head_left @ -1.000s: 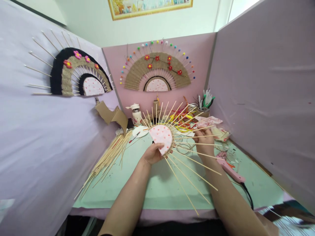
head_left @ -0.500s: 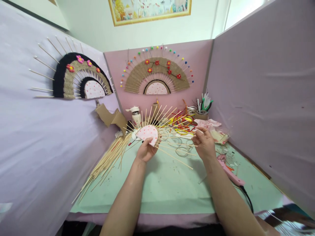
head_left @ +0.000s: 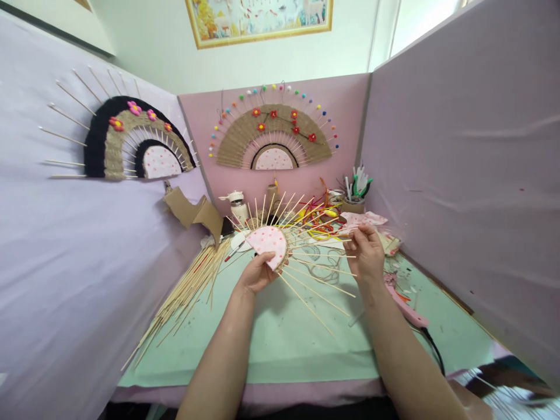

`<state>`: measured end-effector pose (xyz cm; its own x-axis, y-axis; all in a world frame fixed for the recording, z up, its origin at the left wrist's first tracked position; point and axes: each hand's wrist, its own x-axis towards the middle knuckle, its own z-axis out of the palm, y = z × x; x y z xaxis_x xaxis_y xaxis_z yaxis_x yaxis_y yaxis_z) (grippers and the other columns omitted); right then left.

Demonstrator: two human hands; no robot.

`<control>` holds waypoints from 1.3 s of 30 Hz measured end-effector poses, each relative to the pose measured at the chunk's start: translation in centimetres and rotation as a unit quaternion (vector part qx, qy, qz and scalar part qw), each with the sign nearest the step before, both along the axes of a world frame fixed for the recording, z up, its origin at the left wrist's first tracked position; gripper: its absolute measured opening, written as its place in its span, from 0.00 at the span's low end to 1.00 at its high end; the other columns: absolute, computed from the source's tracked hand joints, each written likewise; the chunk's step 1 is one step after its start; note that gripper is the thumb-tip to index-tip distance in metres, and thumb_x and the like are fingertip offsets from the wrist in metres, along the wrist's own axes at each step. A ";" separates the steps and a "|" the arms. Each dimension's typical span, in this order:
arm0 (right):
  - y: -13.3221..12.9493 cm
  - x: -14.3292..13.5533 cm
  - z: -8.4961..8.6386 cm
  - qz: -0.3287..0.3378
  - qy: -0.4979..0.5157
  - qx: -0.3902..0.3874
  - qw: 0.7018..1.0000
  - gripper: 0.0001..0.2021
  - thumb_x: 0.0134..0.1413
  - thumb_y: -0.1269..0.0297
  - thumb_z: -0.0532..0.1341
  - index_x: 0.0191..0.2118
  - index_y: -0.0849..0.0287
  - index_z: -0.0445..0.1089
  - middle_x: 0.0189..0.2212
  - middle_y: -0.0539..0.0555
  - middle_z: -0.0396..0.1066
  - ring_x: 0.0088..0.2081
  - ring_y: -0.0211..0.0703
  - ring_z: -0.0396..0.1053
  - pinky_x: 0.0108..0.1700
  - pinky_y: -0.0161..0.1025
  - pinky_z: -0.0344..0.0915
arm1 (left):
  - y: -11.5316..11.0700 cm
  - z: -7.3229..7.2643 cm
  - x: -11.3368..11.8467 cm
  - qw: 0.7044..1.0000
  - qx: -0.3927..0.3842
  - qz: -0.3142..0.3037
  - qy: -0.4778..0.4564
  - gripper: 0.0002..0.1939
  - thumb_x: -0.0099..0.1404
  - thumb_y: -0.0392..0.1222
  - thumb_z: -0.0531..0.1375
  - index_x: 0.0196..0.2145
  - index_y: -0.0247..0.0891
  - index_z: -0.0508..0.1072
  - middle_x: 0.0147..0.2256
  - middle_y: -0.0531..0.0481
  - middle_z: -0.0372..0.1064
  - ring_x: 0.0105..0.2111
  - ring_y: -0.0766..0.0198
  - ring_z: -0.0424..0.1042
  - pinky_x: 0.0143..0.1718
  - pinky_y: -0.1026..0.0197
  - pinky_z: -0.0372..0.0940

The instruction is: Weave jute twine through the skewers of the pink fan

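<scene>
Between the forearms (head_left: 225, 350), the near worktop (head_left: 301, 356) leaves passing room; fanned sticks (head_left: 324, 255) block the middle, loose sticks (head_left: 188, 289) the left.

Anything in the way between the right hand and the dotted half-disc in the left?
Yes: the thin sticks fanning out from the dotted half-disc span the gap, with the right hand by their outer ends. The left hand has its thumb directly on the dotted face.

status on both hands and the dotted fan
Left hand gripping polka-dot half-round base. Right hand at the stick tips. Pink glue gun beside right forearm.
</scene>
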<state>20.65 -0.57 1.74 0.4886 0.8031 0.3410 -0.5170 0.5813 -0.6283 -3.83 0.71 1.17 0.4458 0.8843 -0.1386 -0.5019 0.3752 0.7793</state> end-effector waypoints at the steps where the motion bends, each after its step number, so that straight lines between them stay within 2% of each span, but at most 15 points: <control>1: 0.0 0.0 0.0 0.000 0.003 -0.001 1.000 0.12 0.38 0.68 0.67 0.32 0.55 0.65 0.22 0.43 0.64 0.18 0.26 0.54 0.22 0.27 0.54 | -0.1 0.1 0.0 1.000 0.004 -0.003 0.000 0.17 0.57 0.33 0.55 0.45 0.30 0.68 0.36 0.42 0.74 0.29 0.64 0.73 0.25 0.67 0.66; 8: 0.7 0.1 -0.6 -0.002 0.027 -0.039 0.999 0.14 0.33 0.69 0.68 0.30 0.58 0.65 0.23 0.44 0.64 0.21 0.27 0.59 0.20 0.25 0.53 | -0.3 0.1 -0.2 0.999 0.028 -0.031 -0.007 0.17 0.57 0.34 0.54 0.45 0.29 0.69 0.38 0.40 0.74 0.29 0.63 0.73 0.22 0.68 0.64; 13: 1.1 -0.2 -1.1 -0.003 0.002 -0.073 0.997 0.15 0.32 0.67 0.69 0.29 0.59 0.64 0.20 0.43 0.63 0.16 0.25 0.54 0.17 0.25 0.51 | -0.9 -0.6 0.1 0.994 0.065 -0.077 -0.037 0.19 0.53 0.35 0.57 0.43 0.26 0.70 0.34 0.37 0.74 0.28 0.60 0.73 0.25 0.65 0.66; 15: 1.1 -0.6 -1.3 -0.003 -0.032 -0.071 0.997 0.14 0.34 0.65 0.68 0.28 0.59 0.63 0.19 0.43 0.62 0.16 0.25 0.53 0.17 0.26 0.49 | -1.6 -1.0 0.7 0.986 0.089 -0.131 -0.050 0.23 0.49 0.35 0.60 0.44 0.25 0.69 0.34 0.35 0.74 0.28 0.57 0.73 0.26 0.62 0.66; 19: 0.9 -1.5 -1.5 -0.001 -0.074 -0.068 0.995 0.14 0.36 0.65 0.68 0.30 0.59 0.65 0.20 0.44 0.63 0.18 0.27 0.56 0.19 0.27 0.51 | -2.9 -2.0 2.4 0.950 0.090 -0.294 -0.061 0.32 0.43 0.36 0.62 0.49 0.27 0.66 0.36 0.34 0.73 0.31 0.50 0.74 0.27 0.58 0.67; 21: 0.9 -1.6 -1.5 -0.011 -0.074 -0.071 0.995 0.14 0.36 0.65 0.68 0.31 0.59 0.65 0.20 0.44 0.62 0.18 0.28 0.56 0.19 0.27 0.51 | -3.2 -2.2 3.1 0.939 0.081 -0.327 -0.063 0.32 0.44 0.36 0.62 0.50 0.27 0.65 0.37 0.34 0.73 0.32 0.50 0.74 0.29 0.57 0.67; 26: 1.1 -1.3 -1.4 -0.051 -0.047 -0.066 0.995 0.14 0.37 0.64 0.68 0.30 0.59 0.63 0.19 0.42 0.59 0.18 0.27 0.55 0.19 0.27 0.49 | -3.2 -2.0 3.7 0.936 0.065 -0.343 -0.045 0.30 0.49 0.35 0.59 0.52 0.28 0.63 0.42 0.31 0.70 0.38 0.49 0.73 0.32 0.56 0.67; 30: 1.1 -1.0 -1.3 -0.072 -0.024 -0.057 0.995 0.13 0.36 0.66 0.68 0.29 0.58 0.63 0.20 0.42 0.60 0.18 0.27 0.53 0.18 0.28 0.48 | -3.2 -1.5 3.7 0.940 0.078 -0.329 -0.038 0.30 0.51 0.34 0.58 0.53 0.30 0.62 0.46 0.30 0.68 0.42 0.47 0.71 0.30 0.58 0.67; 35: 1.2 -0.7 -1.2 -0.093 0.009 -0.051 0.994 0.13 0.35 0.67 0.68 0.29 0.56 0.63 0.21 0.44 0.61 0.19 0.28 0.54 0.18 0.30 0.49 | -3.0 -1.2 3.3 0.954 0.090 -0.281 -0.047 0.28 0.51 0.32 0.57 0.52 0.29 0.63 0.44 0.32 0.70 0.39 0.50 0.72 0.28 0.60 0.68; 39: 1.2 -0.6 -1.1 -0.076 0.011 -0.047 0.996 0.12 0.35 0.67 0.68 0.27 0.57 0.64 0.20 0.44 0.60 0.18 0.27 0.52 0.18 0.30 0.48 | -2.7 -1.1 2.9 0.961 0.097 -0.254 -0.050 0.30 0.49 0.34 0.57 0.52 0.26 0.63 0.42 0.31 0.70 0.37 0.51 0.73 0.25 0.62 0.68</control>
<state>20.02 0.62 0.60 0.6127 0.7478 0.2556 -0.4423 0.5925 -0.6733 -0.93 -1.99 0.08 0.8295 0.5537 0.0736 -0.3690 0.4442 0.8164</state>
